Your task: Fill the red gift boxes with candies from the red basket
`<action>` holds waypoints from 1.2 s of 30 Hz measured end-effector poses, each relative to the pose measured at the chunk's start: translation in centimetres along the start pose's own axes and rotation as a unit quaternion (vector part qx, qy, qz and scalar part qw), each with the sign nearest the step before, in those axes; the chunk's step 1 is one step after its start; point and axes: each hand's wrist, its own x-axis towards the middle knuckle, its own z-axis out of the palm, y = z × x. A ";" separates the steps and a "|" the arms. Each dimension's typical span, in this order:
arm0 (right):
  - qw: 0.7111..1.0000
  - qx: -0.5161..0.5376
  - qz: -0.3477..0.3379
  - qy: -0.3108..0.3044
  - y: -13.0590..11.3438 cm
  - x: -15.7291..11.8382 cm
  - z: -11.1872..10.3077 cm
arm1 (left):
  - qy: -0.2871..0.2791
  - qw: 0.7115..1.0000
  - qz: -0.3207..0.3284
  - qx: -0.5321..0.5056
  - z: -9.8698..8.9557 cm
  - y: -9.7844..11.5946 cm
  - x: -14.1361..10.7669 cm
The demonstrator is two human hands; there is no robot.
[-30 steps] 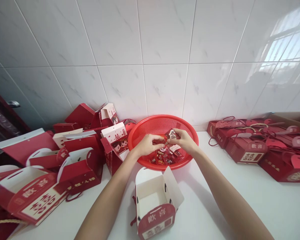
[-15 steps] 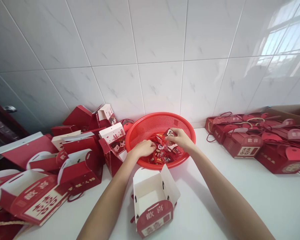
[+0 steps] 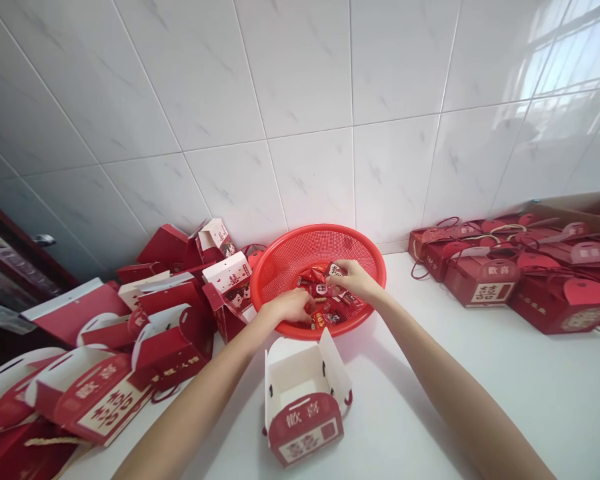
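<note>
A red plastic colander (image 3: 325, 233) stands against the wall with several wrapped candies (image 3: 337, 313) in its bottom. My right hand (image 3: 355, 279) is over its right half, thumb and fingers pinching a small candy packet (image 3: 335, 269) with dark print on a pale patch. Lower on the left, my left hand (image 3: 291, 307) reaches in among the candies. Its fingers are curled down, and what they grip is hidden. Just in front of the colander, an open red gift box (image 3: 307, 423) shows its bare white inside, with side flaps standing up.
Several open red gift boxes (image 3: 170, 347) crowd the left of the white table (image 3: 430, 347). On the right stand several closed red boxes (image 3: 485, 280) with cord handles, near a brown carton (image 3: 575, 203). A tiled wall (image 3: 310, 173) runs behind.
My left hand has shifted slightly right and deeper among the candies. My right hand still pinches the packet, nearly in place. The view has tilted and shifted a little.
</note>
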 end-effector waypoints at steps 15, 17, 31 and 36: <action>0.999 -0.029 0.012 -0.009 0.3 -0.1 0.0 | 0.009 0.999 0.034 0.008 0.1 0.6 -0.2; 0.999 -0.032 0.012 -0.008 0.3 0.0 0.0 | 0.009 0.999 0.022 0.027 0.0 0.8 -0.3; 1.000 -0.007 0.014 -0.006 0.3 -0.3 -0.2 | 0.065 0.993 0.001 0.102 0.3 3.0 0.1; 1.000 -0.015 0.024 -0.009 0.2 -0.2 -0.1 | 0.060 0.996 0.004 0.060 0.2 2.3 0.3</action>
